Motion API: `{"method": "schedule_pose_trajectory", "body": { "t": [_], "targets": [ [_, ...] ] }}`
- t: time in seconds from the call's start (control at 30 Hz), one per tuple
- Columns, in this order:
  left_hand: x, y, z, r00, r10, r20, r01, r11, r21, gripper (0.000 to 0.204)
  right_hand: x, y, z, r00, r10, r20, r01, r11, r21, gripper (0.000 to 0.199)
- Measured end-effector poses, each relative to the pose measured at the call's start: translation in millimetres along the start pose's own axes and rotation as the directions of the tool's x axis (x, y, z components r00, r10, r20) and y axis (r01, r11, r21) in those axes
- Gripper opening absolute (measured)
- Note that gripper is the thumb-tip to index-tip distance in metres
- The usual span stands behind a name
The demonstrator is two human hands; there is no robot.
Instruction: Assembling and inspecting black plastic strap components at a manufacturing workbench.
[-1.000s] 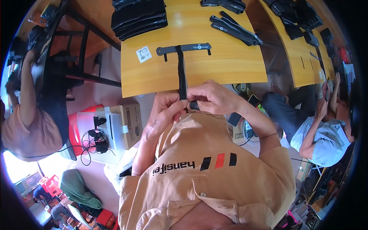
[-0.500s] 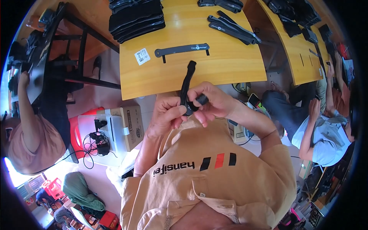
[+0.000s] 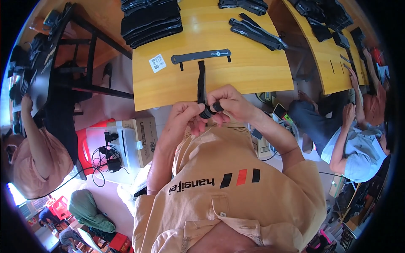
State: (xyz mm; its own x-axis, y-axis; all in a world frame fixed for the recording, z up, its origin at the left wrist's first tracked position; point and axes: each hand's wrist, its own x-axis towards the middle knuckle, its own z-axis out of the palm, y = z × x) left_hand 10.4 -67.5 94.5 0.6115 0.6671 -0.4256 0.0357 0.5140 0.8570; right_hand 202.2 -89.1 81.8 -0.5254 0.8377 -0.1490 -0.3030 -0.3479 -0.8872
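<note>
A bundle of narrow black straps [image 3: 201, 82] stands up between my hands, just in front of the table's near edge. My left hand [image 3: 184, 119] pinches its lower end between thumb and fingers. With thumb and forefinger, my right hand [image 3: 232, 104] grips a short black band [image 3: 217, 106] close against the bundle's lower end. Whether the band circles the bundle is hidden by my fingers. Beyond my hands, a flat dark grey strap [image 3: 200, 55] with a rounded, holed left end lies across the table, two small black strips under its ends.
On the yellow table [image 3: 253, 71] are a white printed label [image 3: 157, 63], a stack of black fabric pieces [image 3: 152, 25] and a pile of dark straps [image 3: 257, 33]. Cardboard box [image 3: 145, 137] and cable-topped clear bin [image 3: 112, 147] stand to my left. People sit on both sides.
Both hands have shifted slightly left. The bundle has moved left and turned more upright. My right hand has brought the black band closer to the bundle.
</note>
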Motion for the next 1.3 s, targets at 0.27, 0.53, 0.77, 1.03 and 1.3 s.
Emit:
{"method": "schedule_pose_trajectory", "body": {
  "t": [0.27, 0.53, 0.77, 1.03, 1.3],
  "targets": [
    [5.4, -4.9, -0.2, 0.998, -0.056, 0.018, 0.058, 0.991, -0.119, 0.033, -1.3, -7.4, 0.1, 0.999, -0.014, 0.029, 0.019, 0.983, -0.184, 0.013],
    [9.5, -15.7, -0.2, 1.000, -0.003, 0.006, 0.004, 0.982, -0.189, 0.025, -0.2, -3.0, 10.3, 0.898, -0.439, -0.012, 0.232, 0.499, -0.835, 0.005],
    [6.0, -13.1, 5.6, 0.996, 0.046, -0.080, -0.039, 0.995, 0.089, 0.031, -1.0, 9.1, 16.2, 0.866, -0.498, 0.034, 0.249, 0.372, -0.894, 0.012],
    [-4.1, -15.1, 2.8, 0.993, 0.040, 0.109, -0.029, 0.995, -0.098, 0.037, -7.5, 5.4, 8.2, 0.994, -0.018, -0.105, 0.001, 0.987, -0.161, 0.018],
    [-21.1, -18.8, -39.9, 0.996, -0.070, 0.062, 0.083, 0.966, -0.243, 0.038, -21.2, -7.4, -28.6, 0.903, 0.157, -0.399, 0.134, 0.781, 0.610, 0.026]
  ]
}}
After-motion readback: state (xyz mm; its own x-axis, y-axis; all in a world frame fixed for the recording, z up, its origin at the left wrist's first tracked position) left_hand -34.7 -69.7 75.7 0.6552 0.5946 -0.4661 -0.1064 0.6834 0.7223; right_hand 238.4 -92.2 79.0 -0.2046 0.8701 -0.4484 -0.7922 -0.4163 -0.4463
